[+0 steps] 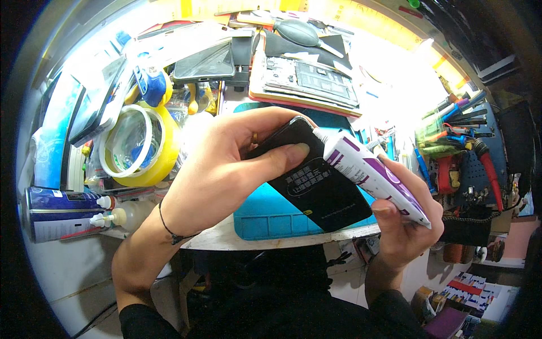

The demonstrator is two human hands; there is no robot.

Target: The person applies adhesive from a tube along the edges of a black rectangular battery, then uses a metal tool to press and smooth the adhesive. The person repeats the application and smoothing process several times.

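Observation:
A black smartphone (323,192), its dark face carrying a printed pattern, is tilted in front of me above the bench. My left hand (248,152) grips its upper end, thumb across the face and fingers behind. In my right hand (403,217) lies a white and purple squeeze tube (375,178), held between thumb and fingers. The tube's nozzle end (320,134) points up and left and comes against or very close to the phone's upper right edge; whether they touch I cannot tell. Below both is a blue work mat (265,217).
An opened device (322,82) lies behind the mat, with a grey air blower (299,33) beyond it. Tape rolls (169,147), a glass-faced phone (204,63) and a blue can (62,214) crowd the left. Pens and tools (457,121) stand at the right.

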